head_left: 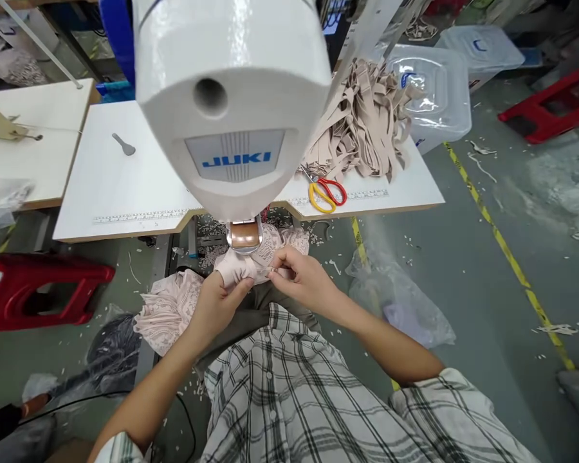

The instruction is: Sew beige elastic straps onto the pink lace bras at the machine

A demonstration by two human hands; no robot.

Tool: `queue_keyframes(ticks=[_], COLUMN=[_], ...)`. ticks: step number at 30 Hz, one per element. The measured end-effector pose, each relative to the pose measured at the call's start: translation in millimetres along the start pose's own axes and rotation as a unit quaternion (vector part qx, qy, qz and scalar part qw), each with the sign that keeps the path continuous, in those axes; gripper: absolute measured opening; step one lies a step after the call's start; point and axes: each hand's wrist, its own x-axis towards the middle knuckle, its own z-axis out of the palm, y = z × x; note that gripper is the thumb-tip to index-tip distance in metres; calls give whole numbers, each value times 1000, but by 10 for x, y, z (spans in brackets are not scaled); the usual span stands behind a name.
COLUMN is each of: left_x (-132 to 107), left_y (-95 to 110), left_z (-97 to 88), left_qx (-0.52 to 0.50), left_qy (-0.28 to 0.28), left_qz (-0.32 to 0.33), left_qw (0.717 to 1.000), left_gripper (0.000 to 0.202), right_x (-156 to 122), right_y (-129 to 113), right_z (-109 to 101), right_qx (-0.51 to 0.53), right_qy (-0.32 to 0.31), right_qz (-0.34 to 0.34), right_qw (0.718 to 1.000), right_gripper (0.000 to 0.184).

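A white sewing machine (231, 83) marked JUKI looms close in front of me, hiding what lies behind it. Below its head, pale pink lace fabric (236, 267) is drawn up near a brown and metal part (244, 235). My left hand (217, 305) grips the fabric's near edge, with its thumb on top. My right hand (302, 280) pinches at the fabric's right side, thumb and forefinger pressed together on its edge. More pink lace fabric (171, 305) hangs in a bunch left of my left hand.
Scissors (328, 195) with red and yellow handles lie on the white table (106, 173), beside a heap of beige strips (367, 122). A grey spoon-shaped tool (124, 145) rests at left. Red stools (43, 289) and lidded plastic boxes (429, 90) stand around. A plastic bag (405, 308) lies on the floor.
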Motion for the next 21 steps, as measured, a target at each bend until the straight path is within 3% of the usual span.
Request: queue_keyframes(ticks=[4, 8, 15, 19, 21], left_x=[-30, -43, 102, 123, 135], left_y=[65, 76, 109, 188, 207], left_z=[47, 78, 47, 42, 41], left_qx=[71, 115, 59, 35, 19], left_qy=[-8, -21, -18, -18, -23], left_qz=[38, 17, 14, 31, 26], left_qw=[997, 993, 998, 999, 999], left_gripper=[19, 21, 27, 30, 31], right_x=[37, 50, 211, 284, 300], right_y=[3, -62, -89, -28, -3], right_z=[-11, -19, -79, -87, -71], right_qx=[-10, -22, 40, 48, 91], right_qy=[-28, -44, -76, -88, -102], right_qz=[-10, -39, -18, -27, 9], right_qw=[1000, 998, 996, 995, 991], right_gripper=[8, 9, 14, 5, 6])
